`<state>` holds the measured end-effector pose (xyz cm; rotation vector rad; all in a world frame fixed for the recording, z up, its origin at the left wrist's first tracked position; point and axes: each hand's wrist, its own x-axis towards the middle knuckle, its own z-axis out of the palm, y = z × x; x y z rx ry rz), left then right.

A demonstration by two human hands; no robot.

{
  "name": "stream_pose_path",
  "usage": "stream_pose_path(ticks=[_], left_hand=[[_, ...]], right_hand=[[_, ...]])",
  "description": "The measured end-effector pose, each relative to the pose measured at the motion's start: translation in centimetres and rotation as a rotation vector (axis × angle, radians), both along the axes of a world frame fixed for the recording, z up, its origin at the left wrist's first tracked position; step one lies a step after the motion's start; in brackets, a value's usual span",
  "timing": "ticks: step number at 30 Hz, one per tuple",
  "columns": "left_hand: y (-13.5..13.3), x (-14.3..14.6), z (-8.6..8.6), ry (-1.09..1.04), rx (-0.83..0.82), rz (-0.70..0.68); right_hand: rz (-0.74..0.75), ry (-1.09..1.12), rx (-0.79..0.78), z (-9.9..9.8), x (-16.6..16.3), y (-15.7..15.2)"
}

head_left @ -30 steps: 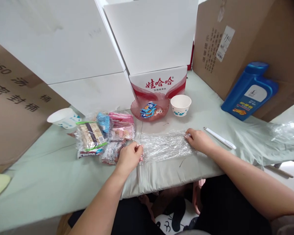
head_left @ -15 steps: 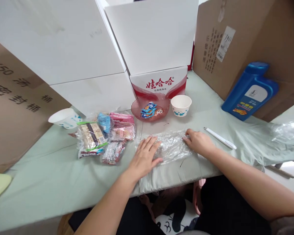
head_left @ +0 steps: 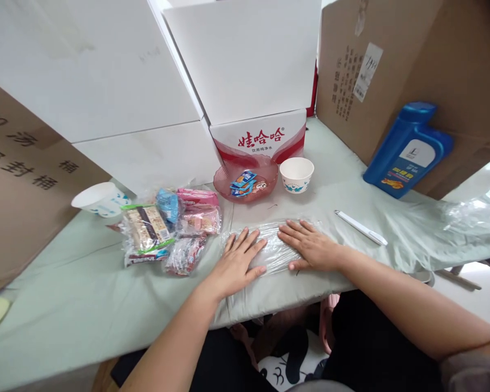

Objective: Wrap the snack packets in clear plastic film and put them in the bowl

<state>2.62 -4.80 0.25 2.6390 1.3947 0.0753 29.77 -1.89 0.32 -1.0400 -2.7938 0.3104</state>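
A clear plastic bag (head_left: 274,245) lies flat near the front edge of a table covered in pale green cloth (head_left: 85,294). My left hand (head_left: 239,261) rests palm down on the bag's left part, fingers spread. My right hand (head_left: 310,246) lies flat on its right part, fingers stretched toward the left. Neither hand holds anything. Just left of my left hand sits a pile of wrapped snack packets (head_left: 169,228).
A pink glass bowl (head_left: 245,184) with small packets and a white paper bowl (head_left: 296,175) stand behind the bag. A white pen (head_left: 360,227) lies to the right, a blue jug (head_left: 408,149) farther right, a paper cup (head_left: 98,198) on its side at the left. Cardboard boxes wall the table.
My left hand let go of the bag's left end and laid flat on it. My right hand released its pinch on the right end and now presses flat on the bag.
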Motion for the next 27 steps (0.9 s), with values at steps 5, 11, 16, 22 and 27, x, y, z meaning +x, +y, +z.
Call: stream_pose_path(ticks=[5,11,16,22,27], left_hand=[[-0.4,-0.8,1.3,-0.081,0.049,0.001],[-2.3,-1.0,3.7,-0.176,-0.026,-0.023],[-2.3,-2.3,3.8,-0.195,-0.108,0.017],[-1.4,-4.2,3.3,-0.395,-0.145,0.084],[-0.7,-4.5,1.8,-0.624,-0.172,0.406]], right_hand=[[-0.273,-0.013,-0.042,0.7,3.3,1.4],[0.095,0.11,-0.175,3.6,4.3,-0.2],[0.069,0.15,-0.188,3.4,5.5,0.2],[-0.051,0.226,-0.205,3.2,6.6,0.4],[-0.355,0.238,-0.329,2.8,5.8,0.6]])
